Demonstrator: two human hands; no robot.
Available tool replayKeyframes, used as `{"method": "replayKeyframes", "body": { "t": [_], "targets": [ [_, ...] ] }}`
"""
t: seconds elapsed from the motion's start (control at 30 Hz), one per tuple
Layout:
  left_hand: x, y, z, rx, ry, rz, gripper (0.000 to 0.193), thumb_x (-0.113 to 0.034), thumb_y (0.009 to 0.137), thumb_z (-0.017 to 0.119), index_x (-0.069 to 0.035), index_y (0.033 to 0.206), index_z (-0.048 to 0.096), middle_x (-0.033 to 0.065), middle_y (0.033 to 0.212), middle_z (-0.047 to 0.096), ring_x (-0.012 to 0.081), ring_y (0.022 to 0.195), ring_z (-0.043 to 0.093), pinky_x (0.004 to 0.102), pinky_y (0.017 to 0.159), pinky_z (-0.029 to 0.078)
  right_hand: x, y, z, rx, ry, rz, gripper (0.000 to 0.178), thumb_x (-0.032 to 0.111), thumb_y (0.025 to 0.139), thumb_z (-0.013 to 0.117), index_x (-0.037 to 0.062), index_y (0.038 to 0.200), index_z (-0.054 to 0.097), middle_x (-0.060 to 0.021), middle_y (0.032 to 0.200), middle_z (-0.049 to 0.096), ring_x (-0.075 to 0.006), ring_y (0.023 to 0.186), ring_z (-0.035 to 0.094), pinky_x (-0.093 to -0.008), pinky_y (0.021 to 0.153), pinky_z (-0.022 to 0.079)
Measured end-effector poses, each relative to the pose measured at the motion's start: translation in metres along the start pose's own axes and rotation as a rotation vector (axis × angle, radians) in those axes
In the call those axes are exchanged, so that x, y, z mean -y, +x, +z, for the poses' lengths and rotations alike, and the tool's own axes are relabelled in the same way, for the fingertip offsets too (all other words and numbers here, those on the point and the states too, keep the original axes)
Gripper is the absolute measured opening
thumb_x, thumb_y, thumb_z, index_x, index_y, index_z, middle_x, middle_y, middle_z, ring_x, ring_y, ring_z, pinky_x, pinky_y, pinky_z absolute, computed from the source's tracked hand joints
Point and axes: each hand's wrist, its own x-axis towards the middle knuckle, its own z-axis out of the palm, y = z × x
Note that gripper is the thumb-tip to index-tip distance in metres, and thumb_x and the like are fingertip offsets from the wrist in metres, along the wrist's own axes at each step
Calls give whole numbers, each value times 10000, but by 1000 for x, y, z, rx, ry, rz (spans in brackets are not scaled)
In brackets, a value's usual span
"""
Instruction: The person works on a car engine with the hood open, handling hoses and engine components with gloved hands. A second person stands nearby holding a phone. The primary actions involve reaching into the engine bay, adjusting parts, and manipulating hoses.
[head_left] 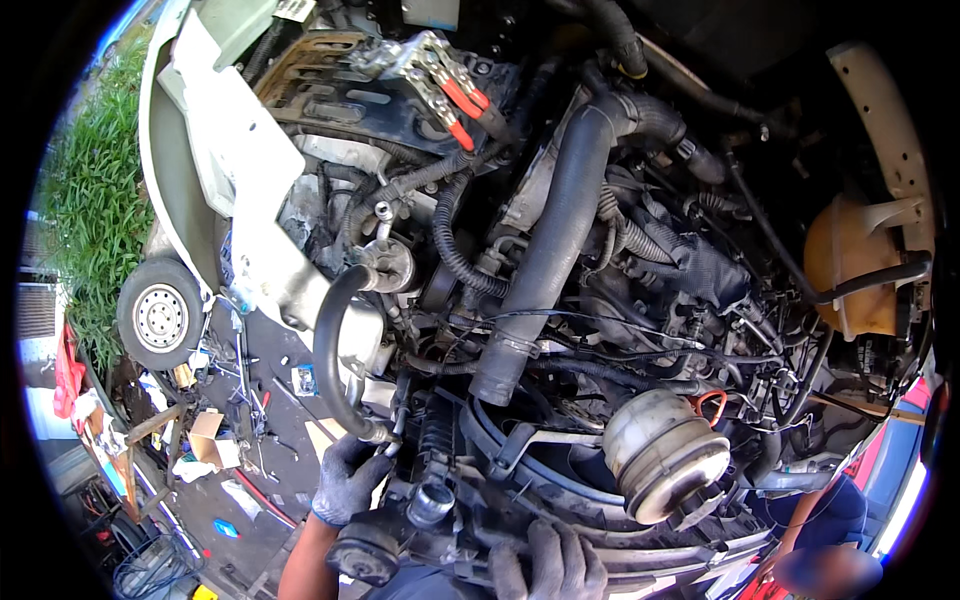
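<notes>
My left hand [348, 482], in a grey glove, is closed at the lower end of a curved black rubber hose [330, 345]. A short bright metal piece [393, 447] shows beside its fingers; I cannot tell whether it is a pipe or a tool. The hose's upper end meets a round metal housing [390, 265]. My right hand [550, 565], gloved too, lies with fingers stretched over the front edge of the radiator assembly [480, 515] and holds nothing visible. Between my hands is a metal-necked opening [430, 503], with a round black part [363, 555] below it.
A thick black air duct [560, 220] crosses the engine bay. Red-handled clamps [460, 97] lie on the rusty tray. An off-white canister [665, 455] and yellowed tank [850, 265] stand right. A person's arm [805, 520] shows lower right. Tools, a carton [212, 440] and a wheel [160, 315] are left.
</notes>
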Motion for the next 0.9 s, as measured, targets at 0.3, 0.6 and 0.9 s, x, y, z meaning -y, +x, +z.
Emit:
{"method": "replayKeyframes", "body": {
  "t": [0.3,0.6,0.9],
  "targets": [
    [-30,-4,12,-26,19,-51,414,-67,1018,801,63,1410,778,67,1142,808,134,1007,710,329,889,603,-7,0,2,14,-30,-49,443,305,1122,636,151,1536,613,-286,1369,708,-428,1086,778,-506,814,660],
    [-27,12,18,54,-152,-79,227,-108,995,808,-14,1197,762,43,1162,734,144,1061,668,330,937,544,-7,-2,5,-2,-36,-40,472,316,1100,656,169,1547,618,-277,1379,706,-421,1068,774,-510,813,658],
    [-28,15,25,53,-93,-41,257,-53,859,812,-33,1102,732,40,1099,703,153,1013,661,323,936,530,-7,-10,8,-12,-46,-47,523,451,1131,623,183,1580,618,-288,1449,682,-431,1109,772,-531,848,663]
  ]
}}
